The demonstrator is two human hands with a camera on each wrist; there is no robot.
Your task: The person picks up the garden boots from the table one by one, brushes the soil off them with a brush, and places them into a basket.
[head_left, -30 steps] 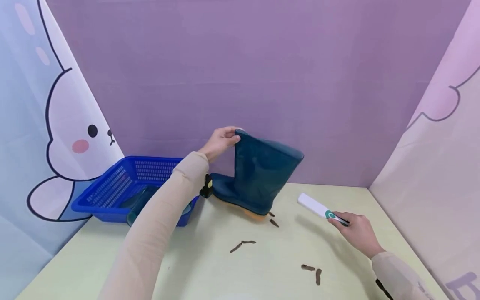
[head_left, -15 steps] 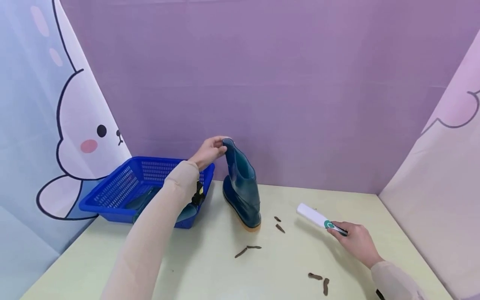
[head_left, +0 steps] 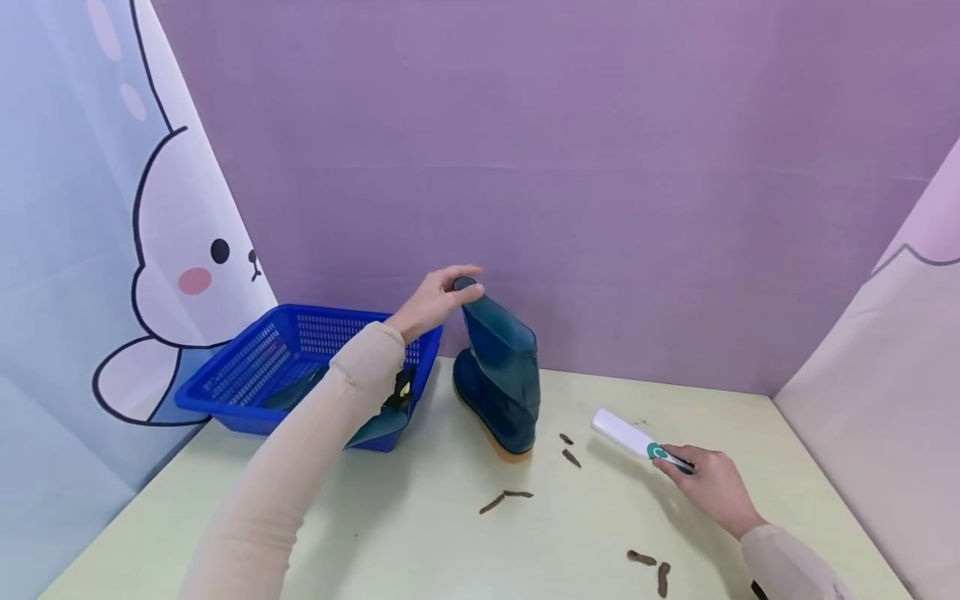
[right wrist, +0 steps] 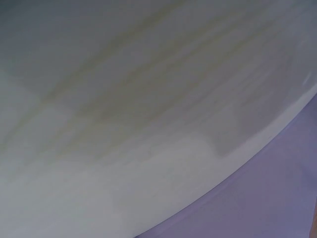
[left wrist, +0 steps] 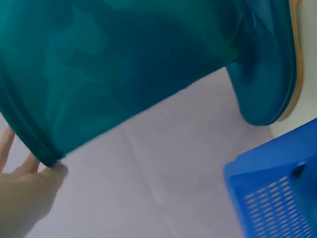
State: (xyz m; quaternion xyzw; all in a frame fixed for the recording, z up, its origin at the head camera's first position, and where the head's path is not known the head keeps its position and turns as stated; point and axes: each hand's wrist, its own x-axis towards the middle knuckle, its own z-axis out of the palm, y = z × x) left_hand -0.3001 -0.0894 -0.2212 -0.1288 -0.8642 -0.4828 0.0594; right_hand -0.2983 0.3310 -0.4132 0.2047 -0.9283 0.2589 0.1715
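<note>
A dark teal rain boot [head_left: 498, 367] with a tan sole stands on the table, its toe toward the back left. My left hand [head_left: 435, 302] holds the corner of its top rim, thumb in front and fingers behind. In the left wrist view the boot shaft [left wrist: 119, 64] fills the upper part, and the left hand [left wrist: 29, 193] has its thumb right at the rim. Over the table's right side, my right hand [head_left: 712, 483] grips a long white brush [head_left: 621, 432] with a round green mark; its underside is hidden. The right wrist view shows only a pale surface and purple cloth.
Several brown crumb-like strips [head_left: 572, 458] lie on the pale table [head_left: 420, 542], between the boot and the right hand and nearer the front. A blue perforated basket [head_left: 225, 404] at the left holds another teal boot [head_left: 378, 427], partly behind the left sleeve. Purple cloth [head_left: 585, 167] closes the back.
The boot has turned from side-on and been lowered from a tilt, so its heel now faces me. My left hand stays at its rim with straighter fingers. The right hand keeps the brush nearly still.
</note>
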